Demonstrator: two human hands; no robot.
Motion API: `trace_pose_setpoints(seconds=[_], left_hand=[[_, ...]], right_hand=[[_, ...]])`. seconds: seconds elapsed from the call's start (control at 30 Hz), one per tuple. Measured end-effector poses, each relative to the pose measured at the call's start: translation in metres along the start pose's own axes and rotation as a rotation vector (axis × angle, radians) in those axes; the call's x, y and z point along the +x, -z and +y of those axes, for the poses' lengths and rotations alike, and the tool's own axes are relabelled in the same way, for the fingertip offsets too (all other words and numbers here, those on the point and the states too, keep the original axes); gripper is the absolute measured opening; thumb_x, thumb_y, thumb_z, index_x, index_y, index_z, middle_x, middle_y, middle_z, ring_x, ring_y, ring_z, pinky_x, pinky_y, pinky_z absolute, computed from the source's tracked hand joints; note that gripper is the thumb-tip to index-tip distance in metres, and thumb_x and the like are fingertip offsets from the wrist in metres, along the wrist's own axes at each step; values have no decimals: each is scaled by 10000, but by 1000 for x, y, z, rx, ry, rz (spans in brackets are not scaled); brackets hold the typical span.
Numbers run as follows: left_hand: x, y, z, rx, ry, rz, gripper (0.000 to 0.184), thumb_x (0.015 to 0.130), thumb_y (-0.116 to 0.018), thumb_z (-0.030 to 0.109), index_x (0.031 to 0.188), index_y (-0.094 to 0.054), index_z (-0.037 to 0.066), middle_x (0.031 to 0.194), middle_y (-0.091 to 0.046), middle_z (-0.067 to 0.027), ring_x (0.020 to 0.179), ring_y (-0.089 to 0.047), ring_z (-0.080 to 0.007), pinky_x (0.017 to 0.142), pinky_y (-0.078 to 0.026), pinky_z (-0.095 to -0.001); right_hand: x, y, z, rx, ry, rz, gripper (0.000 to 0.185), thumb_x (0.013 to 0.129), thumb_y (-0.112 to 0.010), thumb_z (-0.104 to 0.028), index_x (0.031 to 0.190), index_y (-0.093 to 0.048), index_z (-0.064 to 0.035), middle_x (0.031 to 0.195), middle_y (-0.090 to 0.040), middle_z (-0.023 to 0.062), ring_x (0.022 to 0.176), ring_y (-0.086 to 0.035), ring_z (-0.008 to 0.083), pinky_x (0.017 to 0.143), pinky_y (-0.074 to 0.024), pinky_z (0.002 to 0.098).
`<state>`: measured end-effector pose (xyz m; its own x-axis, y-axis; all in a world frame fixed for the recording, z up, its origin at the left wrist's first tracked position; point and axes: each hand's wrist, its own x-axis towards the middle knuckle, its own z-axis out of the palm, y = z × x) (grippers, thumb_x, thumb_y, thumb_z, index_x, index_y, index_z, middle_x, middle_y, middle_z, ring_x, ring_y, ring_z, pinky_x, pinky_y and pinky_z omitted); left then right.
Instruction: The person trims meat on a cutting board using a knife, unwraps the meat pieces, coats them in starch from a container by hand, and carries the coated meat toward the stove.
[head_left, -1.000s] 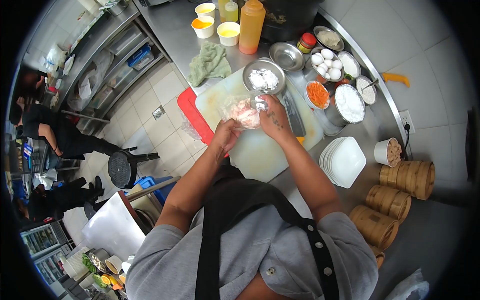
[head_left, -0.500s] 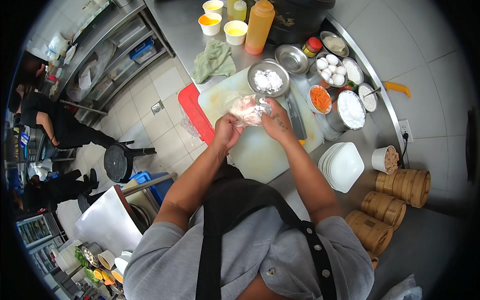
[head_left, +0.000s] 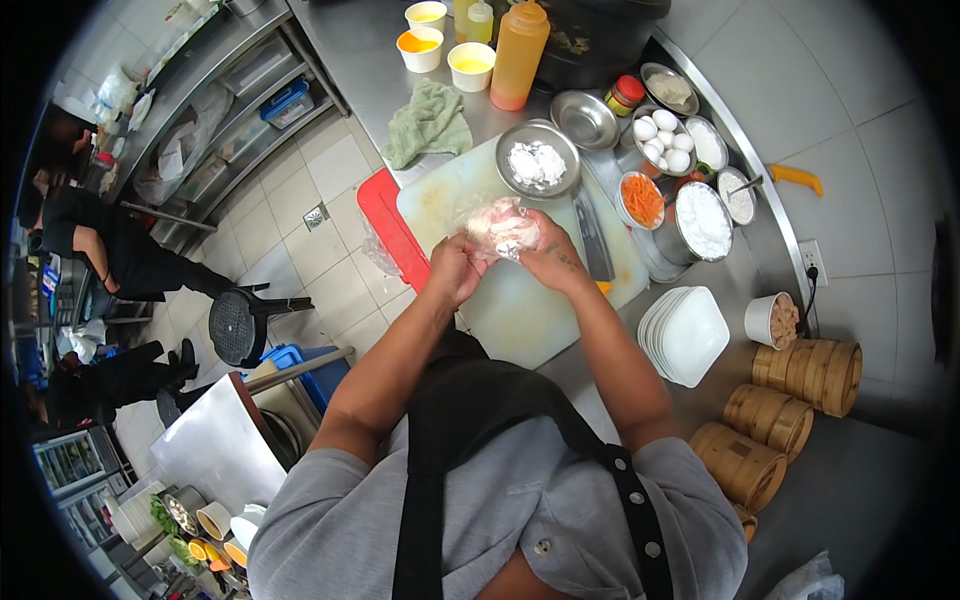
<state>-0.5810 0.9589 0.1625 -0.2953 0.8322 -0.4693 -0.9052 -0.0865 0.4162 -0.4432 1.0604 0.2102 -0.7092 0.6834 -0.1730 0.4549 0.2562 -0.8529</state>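
Note:
Between both hands is a clear plastic bag [head_left: 500, 226] of pale pink and white food, perhaps raw meat, held above the white cutting board [head_left: 505, 325]. My left hand [head_left: 460, 268] grips its near left side with fingers closed. My right hand [head_left: 552, 255] is closed round its right side, the fingers partly hidden by the plastic. Just beyond the bag, a metal bowl [head_left: 538, 190] holds white, shiny lumps. A knife [head_left: 592, 238] with a yellow handle lies on the board right of my right hand. A red board [head_left: 388, 220] sticks out at the left.
Metal bowls hold eggs [head_left: 664, 138], shredded carrot [head_left: 641, 199] and white powder [head_left: 704, 222]. White dishes [head_left: 684, 335] and bamboo steamers [head_left: 740, 464] stand right. A green cloth [head_left: 428, 124] and an orange squeeze bottle [head_left: 520, 55] are behind. Left, a person [head_left: 110, 245] stands near a stool [head_left: 240, 325].
The bag has turned in my hands and its contents look more bunched. My right hand has shifted slightly toward me and rolled over; my left hand stays nearly in place.

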Motion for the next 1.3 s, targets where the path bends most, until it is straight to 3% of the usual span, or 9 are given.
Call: trace_pose_setpoints(seconds=[0.17, 0.47, 0.67, 0.8, 0.97, 1.03, 1.13, 1.23, 1.3], left_hand=[[-10, -18, 22, 149, 46, -82, 523, 724, -347, -25, 1239, -349, -118, 1245, -444, -243, 1157, -476, -376, 967, -424, -511], [-37, -51, 67, 304, 185, -357, 585, 683, -377, 18, 1253, -381, -113, 1269, -459, -236, 1125, -506, -402, 961, -434, -492], [-41, -52, 103, 251, 147, -518, 676, 633, -405, 82, 1294, -382, -53, 1274, -466, -244, 1153, -483, -430, 954, -428, -503], [-44, -35, 112, 422, -45, -354, 742, 614, -411, 92, 1344, -314, 0, 1264, -476, -226, 1139, -496, -430, 939, -439, -491], [-31, -23, 49, 364, 173, -350, 769, 600, -435, 80, 1359, -314, 78, 1267, -469, -210, 1135, -518, -362, 901, -469, -473], [-20, -24, 20, 179, 299, -529, 708, 648, -429, 72, 1345, -308, 33, 1270, -471, -200, 1131, -524, -334, 888, -472, -485], [-2, -13, -1, 307, 308, -395, 557, 758, -469, 103, 1288, -363, -29, 1218, -492, -205, 1091, -545, -324, 872, -479, -479], [11, 2, -1, 854, 305, 32, 477, 830, -549, 194, 1211, -432, -69, 1102, -535, -192, 1005, -574, -286, 820, -503, -438], [4, 8, 3, 1400, -120, 166, 454, 849, -575, 235, 1185, -465, -49, 1019, -563, -172, 943, -591, -268, 749, -514, -385]], right_hand=[[12, -8, 61, 795, -13, -85, 543, 777, -625, -60, 1278, -421, -10, 1139, -570, 77, 974, -585, 168, 801, -488, 308], [-10, 1, 49, 1479, 16, -343, 602, 795, -629, -274, 1299, -408, -32, 1188, -550, 83, 1018, -565, 196, 754, -495, 360], [-16, 3, 50, 1518, 63, -298, 597, 774, -634, -274, 1294, -427, -63, 1190, -549, 107, 1027, -564, 235, 750, -492, 386], [-19, 14, 64, 1481, 97, -244, 593, 772, -635, -283, 1290, -437, -70, 1191, -552, 109, 1031, -564, 246, 748, -490, 393], [-24, 30, 58, 1349, 103, -148, 587, 798, -608, -304, 1298, -425, -56, 1197, -548, 109, 1053, -560, 235, 773, -495, 398], [-25, 31, 50, 1317, 106, -99, 586, 813, -594, -318, 1300, -418, -42, 1201, -546, 105, 1062, -557, 226, 792, -496, 399], [-27, 40, 40, 1323, 116, -138, 581, 819, -602, -297, 1295, -412, -22, 1201, -543, 95, 1058, -561, 209, 819, -497, 387], [-24, 41, 42, 1173, 100, -150, 580, 803, -638, -241, 1285, -413, -10, 1196, -542, 89, 1045, -569, 189, 837, -494, 355], [-21, 35, 50, 1100, 62, -141, 579, 781, -660, -179, 1278, -420, -6, 1186, -545, 86, 1037, -571, 176, 850, -487, 331]])
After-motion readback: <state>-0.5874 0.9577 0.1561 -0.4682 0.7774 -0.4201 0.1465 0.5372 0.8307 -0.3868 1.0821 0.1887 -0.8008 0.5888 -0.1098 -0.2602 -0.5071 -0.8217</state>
